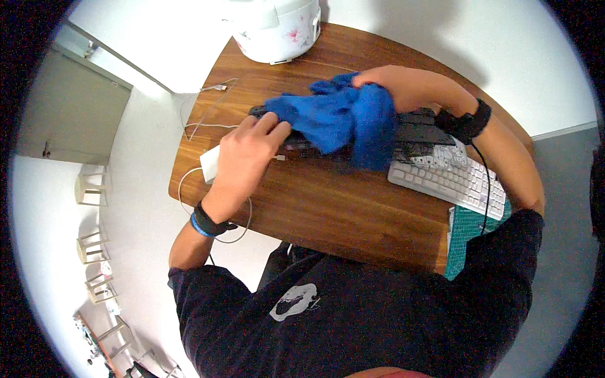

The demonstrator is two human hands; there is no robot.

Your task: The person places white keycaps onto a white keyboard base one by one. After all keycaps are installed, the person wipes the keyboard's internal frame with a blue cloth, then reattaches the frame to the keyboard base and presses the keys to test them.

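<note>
Easily snagged: blue cloth (pixel 343 120) bunched in right hand (pixel 394 85) over black keyboard (pixel 416 132), left hand (pixel 246 154) fingers closed on its near end; keycaps could catch, white cable (pixel 189 183) drag.

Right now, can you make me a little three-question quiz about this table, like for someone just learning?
1. True or false: the right hand rests on a red cloth.
2. Which keyboard lies partly under the blue cloth?
A. the black keyboard
B. the white keyboard
3. Fill in: at the far edge of the table stands a white ____ with a flower pattern.

Key
1. False: the cloth is blue.
2. A. The left hand steadies its left end.
3. Rice cooker.
</note>
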